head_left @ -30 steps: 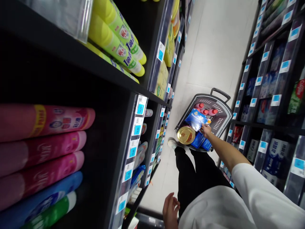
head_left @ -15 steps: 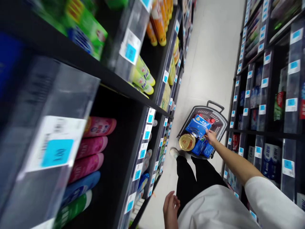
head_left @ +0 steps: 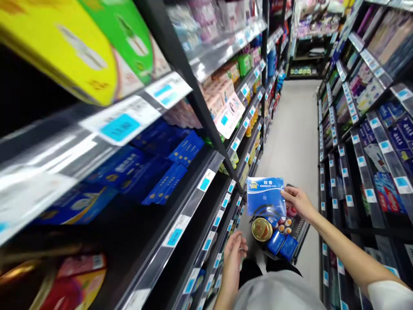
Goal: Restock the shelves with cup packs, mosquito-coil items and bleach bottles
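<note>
My right hand (head_left: 297, 201) pinches the right edge of a flat blue box of mosquito coils (head_left: 265, 197), held up above a dark shopping basket (head_left: 301, 232). Its printed front faces me. Beneath it in the basket are a can with a gold lid (head_left: 261, 229), blue packs (head_left: 288, 247) and several small bottles with white-and-orange ends (head_left: 282, 224), partly covered by the box. My left hand (head_left: 235, 250) is raised left of the basket, near the left shelves, fingers loosely bent and apart with nothing in them.
Tall shelves line both sides of a narrow aisle (head_left: 292, 116). The left shelf (head_left: 193, 189) comes close and carries blue boxes (head_left: 174, 172) and a yellow-green box (head_left: 97, 47). Toothpaste boxes (head_left: 389, 193) stand on the right. Another shelf unit (head_left: 306, 56) closes the far end.
My right hand has lifted the mosquito coil box up out of the basket. My left hand has risen. The view has tilted up and swung, showing the aisle's far end and blue boxes on the left.
</note>
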### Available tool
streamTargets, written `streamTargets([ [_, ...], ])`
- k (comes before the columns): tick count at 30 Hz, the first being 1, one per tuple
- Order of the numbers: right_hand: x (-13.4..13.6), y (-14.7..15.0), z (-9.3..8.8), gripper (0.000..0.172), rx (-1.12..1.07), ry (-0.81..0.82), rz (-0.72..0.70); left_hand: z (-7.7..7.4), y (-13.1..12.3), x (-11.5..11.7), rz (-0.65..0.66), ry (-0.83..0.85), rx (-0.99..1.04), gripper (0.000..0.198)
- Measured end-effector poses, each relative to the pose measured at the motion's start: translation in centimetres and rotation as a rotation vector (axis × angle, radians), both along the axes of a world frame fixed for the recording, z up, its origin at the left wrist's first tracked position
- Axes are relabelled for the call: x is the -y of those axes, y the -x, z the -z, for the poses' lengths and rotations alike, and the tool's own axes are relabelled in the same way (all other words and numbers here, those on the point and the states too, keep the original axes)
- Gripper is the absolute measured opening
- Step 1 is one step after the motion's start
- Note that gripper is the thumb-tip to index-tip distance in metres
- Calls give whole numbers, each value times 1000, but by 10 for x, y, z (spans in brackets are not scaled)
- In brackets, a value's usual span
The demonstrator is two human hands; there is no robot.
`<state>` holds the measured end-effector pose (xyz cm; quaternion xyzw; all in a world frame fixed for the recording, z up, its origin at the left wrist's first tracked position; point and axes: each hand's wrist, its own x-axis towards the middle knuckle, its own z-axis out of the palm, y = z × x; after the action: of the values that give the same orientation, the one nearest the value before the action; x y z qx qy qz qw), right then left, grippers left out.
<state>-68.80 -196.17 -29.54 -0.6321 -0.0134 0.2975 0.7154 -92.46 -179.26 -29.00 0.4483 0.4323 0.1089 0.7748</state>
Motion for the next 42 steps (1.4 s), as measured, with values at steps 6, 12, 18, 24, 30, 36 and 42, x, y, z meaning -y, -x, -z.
streamTargets([
  [6,-20,17,-108,39,-98,-177,-151,-75,-4,-5,197,-73,291,69],
  [12,-50,37,-155,40,-111,-184,-263,-122,11,-11,268,-191,361,66],
  [18,-94,54,-176,35,-24,-168,-372,-144,28,-25,184,-221,391,63],
  [24,-137,70,-182,49,62,-199,-458,-145,38,-56,-57,-172,437,59],
  [30,-183,91,-175,57,76,-305,-538,-158,38,-106,-239,-234,458,56],
  [36,-246,103,-160,65,178,-378,-379,-160,25,-150,-266,-316,432,62],
  [42,-291,91,-141,73,282,-353,-240,-143,18,-175,-377,-613,221,74],
])
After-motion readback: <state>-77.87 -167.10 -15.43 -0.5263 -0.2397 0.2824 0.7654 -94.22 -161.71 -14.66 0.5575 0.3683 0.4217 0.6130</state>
